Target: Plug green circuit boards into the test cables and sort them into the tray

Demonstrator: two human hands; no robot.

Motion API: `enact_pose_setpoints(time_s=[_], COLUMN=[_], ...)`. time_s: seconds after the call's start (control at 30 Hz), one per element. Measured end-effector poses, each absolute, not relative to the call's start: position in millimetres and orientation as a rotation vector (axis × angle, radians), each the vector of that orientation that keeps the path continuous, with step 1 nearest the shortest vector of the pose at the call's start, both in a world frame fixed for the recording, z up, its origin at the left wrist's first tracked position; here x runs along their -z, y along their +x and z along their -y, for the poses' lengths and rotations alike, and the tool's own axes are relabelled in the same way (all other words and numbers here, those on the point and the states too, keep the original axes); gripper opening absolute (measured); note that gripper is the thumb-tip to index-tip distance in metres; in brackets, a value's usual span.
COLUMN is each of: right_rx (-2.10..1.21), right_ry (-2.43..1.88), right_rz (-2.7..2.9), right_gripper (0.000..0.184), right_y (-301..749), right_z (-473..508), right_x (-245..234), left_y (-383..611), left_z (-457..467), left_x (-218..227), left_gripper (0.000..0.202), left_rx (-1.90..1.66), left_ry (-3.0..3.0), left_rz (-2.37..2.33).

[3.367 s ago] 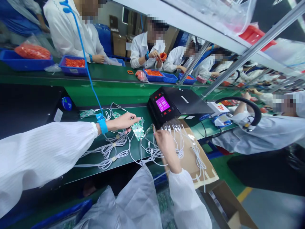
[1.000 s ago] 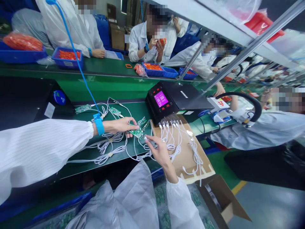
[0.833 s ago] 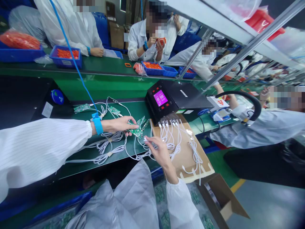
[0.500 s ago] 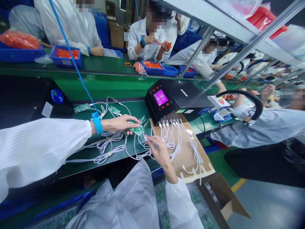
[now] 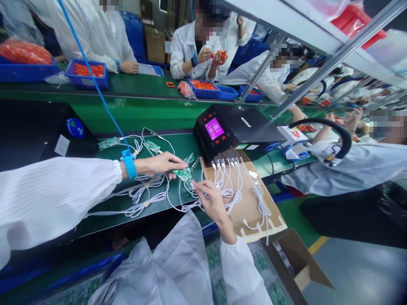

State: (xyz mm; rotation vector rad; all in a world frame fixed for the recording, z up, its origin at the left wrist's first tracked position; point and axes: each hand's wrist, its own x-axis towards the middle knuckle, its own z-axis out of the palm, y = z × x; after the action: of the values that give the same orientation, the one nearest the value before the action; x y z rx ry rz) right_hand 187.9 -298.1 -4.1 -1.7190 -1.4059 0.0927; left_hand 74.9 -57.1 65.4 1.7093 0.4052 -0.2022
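My left hand (image 5: 160,163), with a blue wrist strap (image 5: 128,163), grips a green circuit board (image 5: 182,173) lying on the green belt. My right hand (image 5: 210,200) pinches the plug end of a white cable (image 5: 193,184) right at the board's near edge. Several white cables (image 5: 231,182) run from a black tester with a pink screen (image 5: 215,128) across a cardboard sheet (image 5: 251,212). More coiled white cables (image 5: 144,195) lie under my left wrist.
Other green boards (image 5: 108,143) lie further left on the belt. Blue trays of orange parts (image 5: 85,73) line the far bench, where co-workers in white coats sit. Another person leans in at right. A plastic bag (image 5: 178,267) and an open carton (image 5: 295,262) sit below.
The board has gone from tilted up to lying flat under my left hand. My right hand left the cardboard cables and brought a cable plug up to the board's edge.
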Motion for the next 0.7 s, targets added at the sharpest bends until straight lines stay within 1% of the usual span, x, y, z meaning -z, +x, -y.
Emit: enact_pose_setpoints(time_s=[0.2, 0.43, 0.7], right_rx=[-0.029, 0.035, 0.073], right_ry=[-1.722, -1.748, -1.75], right_rz=[1.444, 1.495, 1.465], right_gripper=[0.028, 0.026, 0.026], right_y=[187.7, 186.7, 182.5], right_z=[298.9, 299.0, 298.1], right_x=[10.0, 6.3, 8.2], left_y=[73.6, 71.0, 72.3], left_z=[64.4, 72.5, 66.8], left_x=[-65.6, -66.5, -70.0], left_gripper=[0.062, 0.06, 0.051], left_rx=[0.203, 0.166, 0.205], left_ry=[1.711, 1.703, 1.71], left_rz=[-0.422, -0.457, -0.428])
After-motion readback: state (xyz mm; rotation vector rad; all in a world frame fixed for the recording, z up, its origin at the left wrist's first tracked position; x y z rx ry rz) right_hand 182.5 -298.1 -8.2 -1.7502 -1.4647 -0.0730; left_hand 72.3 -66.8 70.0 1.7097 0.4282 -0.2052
